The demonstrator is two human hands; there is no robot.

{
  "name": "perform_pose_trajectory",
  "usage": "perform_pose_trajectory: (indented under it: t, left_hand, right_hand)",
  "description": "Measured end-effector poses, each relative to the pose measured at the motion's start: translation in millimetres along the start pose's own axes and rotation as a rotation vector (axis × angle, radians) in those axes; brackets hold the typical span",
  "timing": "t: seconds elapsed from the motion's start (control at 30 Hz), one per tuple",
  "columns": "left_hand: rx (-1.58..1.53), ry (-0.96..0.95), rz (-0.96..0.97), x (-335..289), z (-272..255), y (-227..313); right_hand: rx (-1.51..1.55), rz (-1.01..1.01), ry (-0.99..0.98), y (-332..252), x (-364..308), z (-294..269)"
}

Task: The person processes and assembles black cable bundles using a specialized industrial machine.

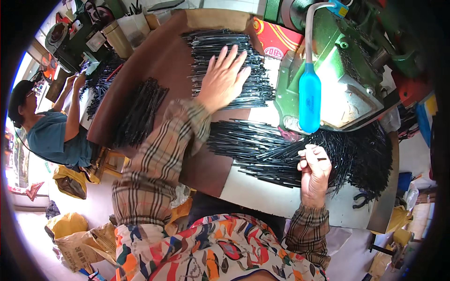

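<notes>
My left hand (pixel 222 80) lies with its fingers spread on a neat stack of thin black rods (pixel 255 77) at the far middle of the table. Closer to me, a looser heap of the same rods (pixel 248 140) spreads across the table and runs into a tangled pile (pixel 368 161) on the right. Over the edge of that heap, my right hand (pixel 314 175) is closed, thumb and fingertips pinched together. Whatever sits between those fingertips is too small to make out.
A darker bundle of rods (pixel 140 112) lies left on the brown sheet (pixel 171 65). A green machine (pixel 347 70) stands at the right, with a blue lamp (pixel 310 98) hanging before it. Pliers (pixel 360 200) rest near the right edge. Another person (pixel 61 131) works at the left.
</notes>
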State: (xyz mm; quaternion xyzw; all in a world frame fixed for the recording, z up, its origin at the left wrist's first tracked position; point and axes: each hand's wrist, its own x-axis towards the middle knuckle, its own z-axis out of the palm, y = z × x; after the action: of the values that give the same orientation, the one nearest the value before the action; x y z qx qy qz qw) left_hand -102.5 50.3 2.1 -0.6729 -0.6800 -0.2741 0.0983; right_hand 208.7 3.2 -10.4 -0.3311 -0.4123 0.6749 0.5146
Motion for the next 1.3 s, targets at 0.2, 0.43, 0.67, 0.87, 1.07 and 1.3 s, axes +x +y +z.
perform_pose_trajectory:
  t: [0.2,0.43,0.67,0.87,1.07,1.3]
  left_hand:
    - [0.079,-0.121,-0.183,30.4,52.3,-19.3]
    - [0.003,-0.058,-0.032,16.6,47.7,-18.5]
    - [0.111,-0.059,-0.057,17.2,47.1,-12.8]
    - [0.138,-0.061,-0.233,17.0,50.4,-4.0]
    - [-0.128,-0.033,-0.209,12.6,31.7,-16.5]
    - [-0.330,0.067,0.100,-53.9,-3.7,38.7]
  right_hand:
    - [0.001,0.059,0.084,1.0,-3.2,-4.1]
    - [-0.002,0.054,0.097,-3.6,1.2,-7.9]
    - [-0.043,0.095,0.083,-4.3,-0.1,4.9]
    - [-0.093,0.155,-0.007,-7.0,-2.2,2.3]
    - [-0.066,0.123,-0.080,0.9,-1.3,-2.3]
    - [-0.117,0.128,-0.064,-2.1,-2.7,-3.5]
